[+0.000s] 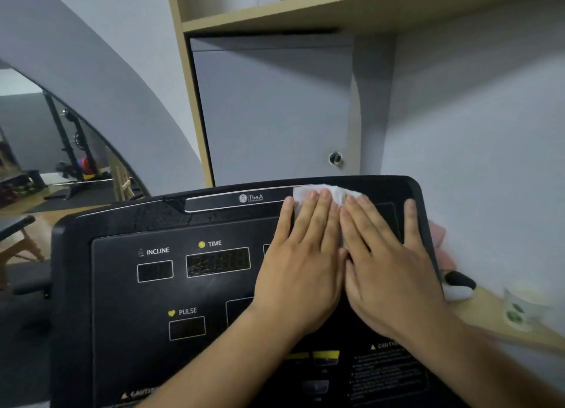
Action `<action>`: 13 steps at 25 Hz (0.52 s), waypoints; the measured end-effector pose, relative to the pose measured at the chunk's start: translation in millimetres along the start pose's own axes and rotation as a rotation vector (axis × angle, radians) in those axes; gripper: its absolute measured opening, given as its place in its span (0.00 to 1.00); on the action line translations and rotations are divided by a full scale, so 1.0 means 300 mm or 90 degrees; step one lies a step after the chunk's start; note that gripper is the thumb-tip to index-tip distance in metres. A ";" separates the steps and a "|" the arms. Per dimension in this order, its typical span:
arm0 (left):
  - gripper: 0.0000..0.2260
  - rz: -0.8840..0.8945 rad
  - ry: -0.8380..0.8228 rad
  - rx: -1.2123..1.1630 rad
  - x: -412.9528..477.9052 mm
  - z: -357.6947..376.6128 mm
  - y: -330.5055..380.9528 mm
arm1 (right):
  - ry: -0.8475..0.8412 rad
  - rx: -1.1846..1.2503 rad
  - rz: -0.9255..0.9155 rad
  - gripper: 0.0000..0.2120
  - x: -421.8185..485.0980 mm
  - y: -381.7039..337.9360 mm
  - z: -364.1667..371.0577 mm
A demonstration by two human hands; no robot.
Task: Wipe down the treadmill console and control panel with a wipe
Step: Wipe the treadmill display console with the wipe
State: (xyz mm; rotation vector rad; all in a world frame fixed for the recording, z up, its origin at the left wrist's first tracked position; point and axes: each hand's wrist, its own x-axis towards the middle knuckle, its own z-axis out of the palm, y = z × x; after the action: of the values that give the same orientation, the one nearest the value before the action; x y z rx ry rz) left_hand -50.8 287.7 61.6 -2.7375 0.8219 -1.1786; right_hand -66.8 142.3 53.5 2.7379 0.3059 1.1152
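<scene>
The black treadmill console (128, 224) fills the lower half of the view, with INCLINE, TIME and PULSE displays on its control panel (122, 300). A white wipe (337, 193) lies flat on the console's upper right part, near the top edge. My left hand (302, 264) and my right hand (388, 261) lie side by side on it, fingers straight and flat, pressing it against the surface. Most of the wipe is hidden under the fingers; only its upper edge shows.
A wooden shelf unit (195, 102) with a grey cabinet door and black knob (335, 158) stands right behind the console. A wooden ledge (495, 319) to the right carries a small cup (526, 306) and a black-and-white object (458, 285). Gym equipment (73, 151) appears at the far left.
</scene>
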 end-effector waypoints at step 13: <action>0.29 0.049 0.009 0.021 0.209 0.041 0.153 | -0.028 -0.011 0.139 0.30 0.009 0.188 0.007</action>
State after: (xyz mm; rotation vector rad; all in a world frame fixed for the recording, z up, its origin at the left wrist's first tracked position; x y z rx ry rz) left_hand -27.4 215.8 83.0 -2.6485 0.8927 -1.1882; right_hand -56.3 88.5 66.7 2.8286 -0.0106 1.0984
